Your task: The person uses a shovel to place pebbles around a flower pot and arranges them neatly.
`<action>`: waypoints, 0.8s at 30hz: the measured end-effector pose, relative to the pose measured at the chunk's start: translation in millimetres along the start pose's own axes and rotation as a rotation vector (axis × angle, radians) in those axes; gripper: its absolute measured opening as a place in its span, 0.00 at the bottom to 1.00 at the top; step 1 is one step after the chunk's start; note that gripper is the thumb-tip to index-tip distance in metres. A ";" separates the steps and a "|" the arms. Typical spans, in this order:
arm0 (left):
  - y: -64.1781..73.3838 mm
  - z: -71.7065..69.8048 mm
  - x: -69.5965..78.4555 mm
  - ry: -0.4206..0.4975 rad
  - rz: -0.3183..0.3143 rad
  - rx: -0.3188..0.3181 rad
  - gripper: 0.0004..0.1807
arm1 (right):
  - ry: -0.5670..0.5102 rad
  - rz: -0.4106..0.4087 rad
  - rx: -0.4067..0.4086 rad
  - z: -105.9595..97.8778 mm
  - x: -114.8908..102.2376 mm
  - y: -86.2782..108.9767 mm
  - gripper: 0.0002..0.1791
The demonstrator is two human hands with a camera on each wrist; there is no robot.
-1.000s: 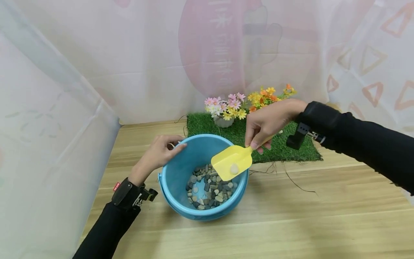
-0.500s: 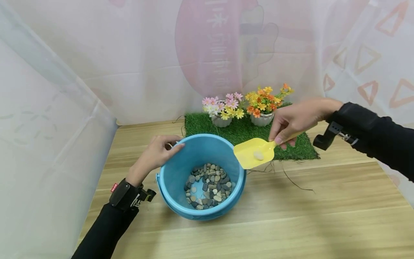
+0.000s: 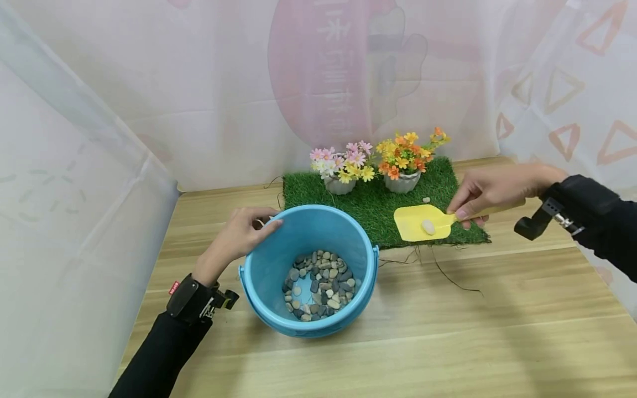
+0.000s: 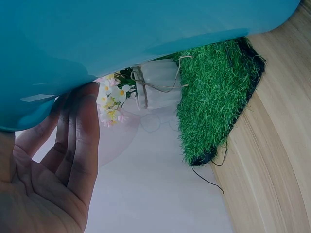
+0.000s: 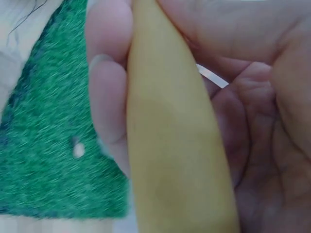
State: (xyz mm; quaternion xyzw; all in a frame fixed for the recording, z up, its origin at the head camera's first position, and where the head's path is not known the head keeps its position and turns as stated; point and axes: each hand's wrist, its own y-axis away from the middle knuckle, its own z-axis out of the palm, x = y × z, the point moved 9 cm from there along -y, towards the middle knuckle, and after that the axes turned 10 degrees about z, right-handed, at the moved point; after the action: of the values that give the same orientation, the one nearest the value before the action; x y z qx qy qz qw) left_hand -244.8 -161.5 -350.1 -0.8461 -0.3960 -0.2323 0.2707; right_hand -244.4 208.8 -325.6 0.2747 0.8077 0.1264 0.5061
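Observation:
My left hand grips the left rim of a blue bucket, thumb over the edge and fingers against the outer wall in the left wrist view. Grey, tan and white pebbles cover much of the bucket's bottom. To the right, my right hand holds a yellow toy shovel by its handle, which fills the middle of the right wrist view. One pale pebble lies on the shovel's blade. The blade overlaps the front right part of the grass mat in the head view.
Two white pots of artificial flowers, pink-and-white and orange-and-yellow, stand at the back of the mat. Another small pebble lies on the grass beyond the shovel. A printed curtain hangs behind the wooden table.
My right hand has carried the shovel, pebble still on it, from over the bucket rightward to above the grass mat. The left hand and the bucket have stayed in place.

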 end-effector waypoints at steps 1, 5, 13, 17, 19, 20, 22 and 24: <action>0.1 0.0 -0.1 0.000 -0.001 0.000 0.16 | -0.004 -0.003 0.021 1.2 6.4 1.7 0.12; 0.0 -0.6 0.4 -0.011 0.007 0.004 0.16 | -0.048 0.037 0.092 9.9 35.4 9.0 0.10; -1.8 -1.5 2.7 -0.005 0.017 0.008 0.15 | -0.156 0.111 0.176 29.3 96.2 20.1 0.11; -2.3 -1.0 3.5 -0.017 0.022 0.005 0.15 | -0.174 0.156 0.230 32.8 120.9 25.3 0.11; -2.1 -0.9 3.5 -0.016 0.025 0.006 0.15 | -0.194 0.175 0.257 32.4 130.2 27.7 0.11; -1.9 -1.0 3.5 -0.014 0.026 0.007 0.15 | -0.204 0.182 0.271 31.8 134.4 28.4 0.11; -1.4 -1.1 3.1 -0.009 0.025 0.009 0.15 | -0.222 0.203 0.294 30.7 142.1 28.5 0.11; -0.9 -0.9 2.5 -0.007 0.021 0.009 0.15 | -0.250 0.238 0.314 30.2 150.6 27.3 0.12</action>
State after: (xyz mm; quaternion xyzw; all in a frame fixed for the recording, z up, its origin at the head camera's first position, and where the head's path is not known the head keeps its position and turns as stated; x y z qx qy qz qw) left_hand -244.2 -160.2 -347.6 -0.8499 -0.3888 -0.2248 0.2756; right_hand -259.7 315.0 -438.9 0.4570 0.7104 0.0231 0.5347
